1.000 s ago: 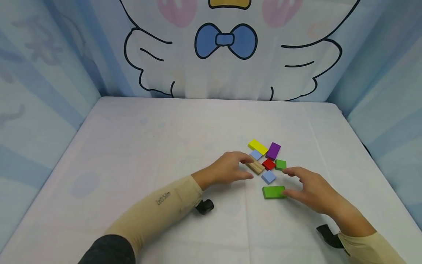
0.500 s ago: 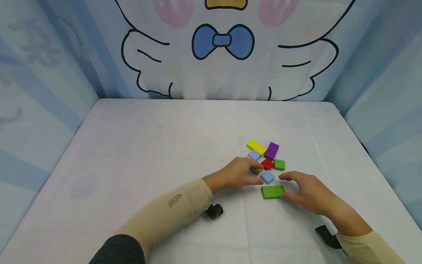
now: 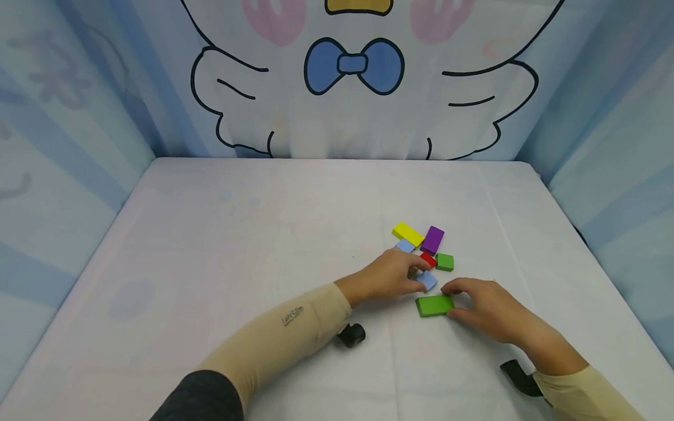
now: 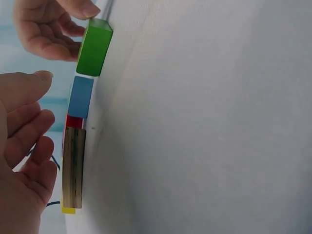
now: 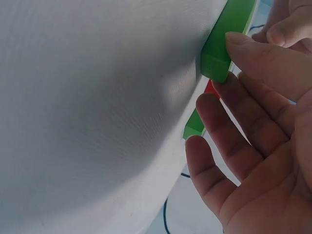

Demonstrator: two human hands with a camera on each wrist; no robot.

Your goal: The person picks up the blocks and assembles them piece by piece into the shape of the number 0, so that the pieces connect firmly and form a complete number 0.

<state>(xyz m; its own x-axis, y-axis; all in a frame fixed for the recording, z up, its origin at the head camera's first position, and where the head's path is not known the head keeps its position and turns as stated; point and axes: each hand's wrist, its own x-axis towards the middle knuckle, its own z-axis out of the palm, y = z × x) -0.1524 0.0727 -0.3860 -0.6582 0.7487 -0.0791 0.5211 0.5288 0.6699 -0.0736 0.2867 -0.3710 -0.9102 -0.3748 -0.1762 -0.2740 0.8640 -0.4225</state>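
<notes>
Toward the near side of the group lies a long green block [image 3: 433, 306], flat on the white table. My right hand [image 3: 487, 310] pinches its right end between thumb and forefinger; the other fingers spread loosely in the right wrist view. My left hand [image 3: 387, 273] reaches over the group with thumb and fingers apart around a light blue block [image 3: 427, 280]. In the left wrist view that hand has bent fingers and a gap to the blocks. A striped wooden block [image 4: 73, 168] stands beneath it, mostly hidden from the head view. A red block [image 3: 429, 260] shows just beyond its fingertips.
Farther back lie a yellow block [image 3: 408, 234], a purple block [image 3: 432, 240], a second light blue block [image 3: 405, 245] and a small green block [image 3: 444, 262]. The white table [image 3: 253, 222] extends to the left, with printed curtains [image 3: 353, 117] around it.
My left hand has moved right and slightly nearer, from the wooden block to over the near light blue block. My right forefinger has come down to the long green block.
</notes>
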